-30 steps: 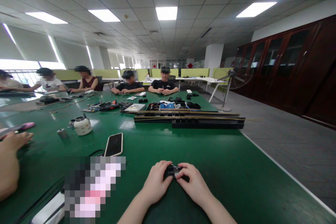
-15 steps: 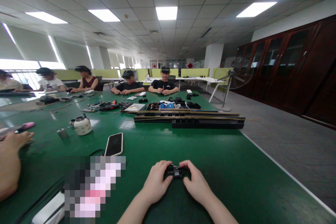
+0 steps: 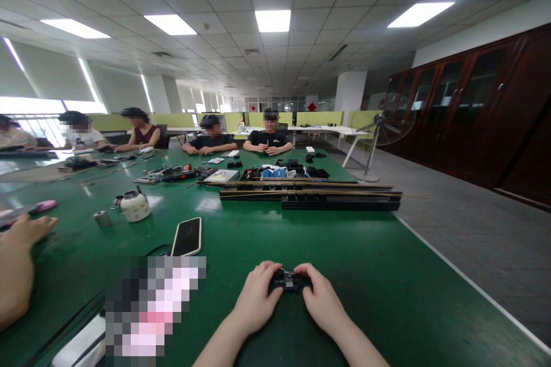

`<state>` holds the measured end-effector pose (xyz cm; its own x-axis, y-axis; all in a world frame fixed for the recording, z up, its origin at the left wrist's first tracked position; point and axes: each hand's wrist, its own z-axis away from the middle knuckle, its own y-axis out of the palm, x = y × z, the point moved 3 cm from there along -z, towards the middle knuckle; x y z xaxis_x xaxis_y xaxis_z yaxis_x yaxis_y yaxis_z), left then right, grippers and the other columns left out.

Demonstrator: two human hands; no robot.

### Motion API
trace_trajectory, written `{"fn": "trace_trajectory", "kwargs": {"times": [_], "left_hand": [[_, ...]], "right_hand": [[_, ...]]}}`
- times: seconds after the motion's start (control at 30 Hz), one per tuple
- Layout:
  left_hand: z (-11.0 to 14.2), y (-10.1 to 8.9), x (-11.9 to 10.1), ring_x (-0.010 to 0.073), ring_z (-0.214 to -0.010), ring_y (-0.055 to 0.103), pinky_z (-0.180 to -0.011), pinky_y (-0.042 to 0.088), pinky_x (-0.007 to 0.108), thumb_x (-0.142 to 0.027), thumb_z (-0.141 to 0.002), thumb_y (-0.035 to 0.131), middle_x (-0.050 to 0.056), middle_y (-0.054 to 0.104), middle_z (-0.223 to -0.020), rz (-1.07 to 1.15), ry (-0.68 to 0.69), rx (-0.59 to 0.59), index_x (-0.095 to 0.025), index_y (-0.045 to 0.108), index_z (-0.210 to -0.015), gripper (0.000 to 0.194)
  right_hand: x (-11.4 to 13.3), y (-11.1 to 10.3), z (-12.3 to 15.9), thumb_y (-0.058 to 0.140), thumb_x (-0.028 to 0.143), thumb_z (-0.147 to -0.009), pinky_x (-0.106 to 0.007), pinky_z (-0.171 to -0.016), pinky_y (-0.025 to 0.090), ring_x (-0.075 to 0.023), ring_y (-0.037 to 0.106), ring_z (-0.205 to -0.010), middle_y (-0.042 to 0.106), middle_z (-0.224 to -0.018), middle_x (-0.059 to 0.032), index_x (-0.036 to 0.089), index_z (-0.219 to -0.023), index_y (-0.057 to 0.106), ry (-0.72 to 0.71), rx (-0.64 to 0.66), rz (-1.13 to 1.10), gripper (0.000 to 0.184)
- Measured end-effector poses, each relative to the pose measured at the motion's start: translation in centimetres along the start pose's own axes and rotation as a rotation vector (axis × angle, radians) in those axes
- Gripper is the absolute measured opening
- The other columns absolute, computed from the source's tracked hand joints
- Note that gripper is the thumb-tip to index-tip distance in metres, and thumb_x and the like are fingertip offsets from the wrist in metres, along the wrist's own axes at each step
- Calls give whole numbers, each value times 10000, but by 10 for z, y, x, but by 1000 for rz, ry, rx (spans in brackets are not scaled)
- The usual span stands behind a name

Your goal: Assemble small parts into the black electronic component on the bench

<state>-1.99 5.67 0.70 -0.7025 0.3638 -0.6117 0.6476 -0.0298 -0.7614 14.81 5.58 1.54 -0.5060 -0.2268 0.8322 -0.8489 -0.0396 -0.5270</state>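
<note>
Between my two hands, low over the green table [image 3: 370, 264], is a small black part [image 3: 289, 282] with a silvery piece in its middle; its exact kind is too small to make out. My left hand [image 3: 256, 293] is closed on the left end, fingers over the far side and thumb on the near side. From the right, my right hand [image 3: 321, 293] grips the other end, index finger at the far edge and thumb near the front. Fingers cover both ends of the part.
A phone [image 3: 188, 236], a white patterned jar [image 3: 136, 206] and a metal cylinder [image 3: 102, 218] stand left. Long black rails [image 3: 340, 202] with thin rods lie ahead, tools [image 3: 172, 173] behind them. Another person's hand [image 3: 28, 232] is at far left; several people sit across.
My right thumb has shifted slightly to the right along the black part. My left hand stays in the same place. Everything else looks almost unchanged.
</note>
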Motion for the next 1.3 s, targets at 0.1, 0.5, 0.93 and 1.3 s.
{"fn": "trace_trajectory", "kwargs": {"times": [0.1,0.5,0.93,1.3], "left_hand": [[1,0,0,217,-1114,464,-970,344,350,-190,-761,504,73,524,-1212,4,9,-3,-206,502,-1178,417],[0,-2,-1,217,-1124,463,-974,340,351,-192,-774,485,72,537,-1209,-13,-12,12,-203,488,-1200,425],[0,0,0,213,-1107,471,-966,350,346,-190,-781,493,69,540,-1200,-5,4,0,-201,500,-1188,407],[0,-2,-1,219,-1108,471,-967,351,351,-194,-776,497,68,538,-1203,-6,3,10,-209,503,-1185,409]], "right_hand": [[0,0,0,379,58,-602,-296,-880,426,-178,592,-947,652,-938,-30,212,-906,576,2,-6,3,394],[-1,0,0,388,63,-620,-292,-895,431,-176,599,-961,654,-953,-29,219,-916,572,6,-35,-11,382],[-3,1,0,383,52,-638,-298,-905,435,-172,603,-965,654,-969,-42,201,-954,569,-1,-43,-18,396],[1,0,0,393,47,-647,-290,-897,441,-170,607,-953,659,-957,-35,213,-938,571,-7,-49,-17,379]]}}
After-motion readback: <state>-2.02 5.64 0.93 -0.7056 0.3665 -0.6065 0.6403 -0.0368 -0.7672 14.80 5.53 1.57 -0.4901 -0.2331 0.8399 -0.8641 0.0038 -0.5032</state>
